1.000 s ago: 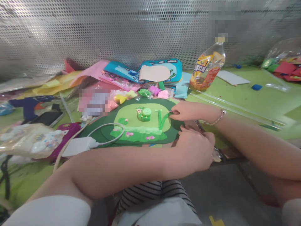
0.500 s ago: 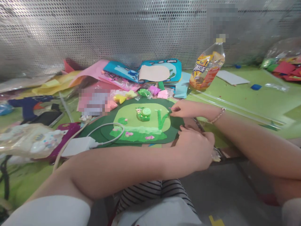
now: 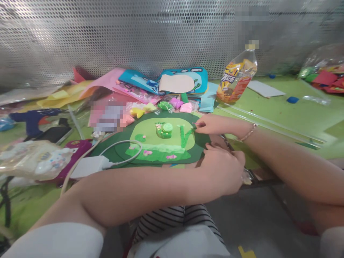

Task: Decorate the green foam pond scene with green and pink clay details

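Observation:
A dark green board (image 3: pixel 107 146) lies on the table, its light green middle (image 3: pixel 146 126) decorated with modelling clay. On it are a green clay snail (image 3: pixel 164 131), a V-shaped clay stem (image 3: pixel 184 138), and clay grass (image 3: pixel 158 154) with pink flowers. My right hand (image 3: pixel 212 125) is closed in a pinch at the board's right edge, near the stem's tip. A thin pink piece sticks out of its fingertips. My left hand (image 3: pixel 224 168) is closed just below, fingers curled by the board's right edge; what they hold is hidden. A clear plastic bag (image 3: pixel 247 177) shows beside that palm.
Bagged coloured clay (image 3: pixel 176 103) lies behind the board. A clear bottle (image 3: pixel 236 77) with an orange label stands at the back right. A white charger (image 3: pixel 90 167) and its cable overlap the board's left side. A perforated metal panel (image 3: pixel 150 32) rises behind.
Both hands stay almost in place at the board's right edge. The right fingertips shift only very slightly, still pinching the pink piece.

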The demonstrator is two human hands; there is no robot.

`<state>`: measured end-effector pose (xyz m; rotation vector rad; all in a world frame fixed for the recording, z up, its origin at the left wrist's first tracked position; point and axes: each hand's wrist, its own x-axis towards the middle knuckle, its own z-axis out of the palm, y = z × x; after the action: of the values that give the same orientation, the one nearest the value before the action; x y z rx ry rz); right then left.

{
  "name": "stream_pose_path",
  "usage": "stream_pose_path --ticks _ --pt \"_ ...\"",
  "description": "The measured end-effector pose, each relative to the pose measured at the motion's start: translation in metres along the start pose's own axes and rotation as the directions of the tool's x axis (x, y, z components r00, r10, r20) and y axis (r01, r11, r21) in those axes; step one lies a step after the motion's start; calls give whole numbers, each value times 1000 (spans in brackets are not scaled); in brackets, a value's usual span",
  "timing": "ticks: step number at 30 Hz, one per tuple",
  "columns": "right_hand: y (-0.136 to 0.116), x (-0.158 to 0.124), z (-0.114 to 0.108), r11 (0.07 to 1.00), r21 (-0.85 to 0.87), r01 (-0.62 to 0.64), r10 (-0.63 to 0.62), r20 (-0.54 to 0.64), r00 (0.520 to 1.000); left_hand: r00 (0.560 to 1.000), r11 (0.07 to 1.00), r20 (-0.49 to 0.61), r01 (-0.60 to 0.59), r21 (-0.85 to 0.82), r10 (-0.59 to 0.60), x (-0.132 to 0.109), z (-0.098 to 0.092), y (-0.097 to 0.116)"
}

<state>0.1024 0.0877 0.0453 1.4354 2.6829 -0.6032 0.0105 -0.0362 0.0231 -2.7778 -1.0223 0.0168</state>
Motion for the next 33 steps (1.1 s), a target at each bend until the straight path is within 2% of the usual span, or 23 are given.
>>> stream_pose_path --ticks 3,8,11,19,24,33 --pt "-4 -3 -4 999 23 -36 37 -17 999 1000 1000 -3 -6 7 6 0 1 0" --pt "-6 -4 -5 997 -44 -63 52 -209 977 999 1000 -36 -5 22 6 1 4 0" --pt "0 -1 2 992 -118 -39 7 -256 967 999 1000 -44 1 22 0 0 5 0" --pt "9 -1 9 990 -139 -2 -24 -184 983 998 1000 -60 6 21 -4 0 5 1" --pt "9 -2 9 988 -154 -13 -16 -182 983 999 1000 -39 2 12 -1 0 4 0" --pt "10 -2 7 990 -138 -38 13 -175 985 997 1000 -74 -11 28 13 1 7 0"
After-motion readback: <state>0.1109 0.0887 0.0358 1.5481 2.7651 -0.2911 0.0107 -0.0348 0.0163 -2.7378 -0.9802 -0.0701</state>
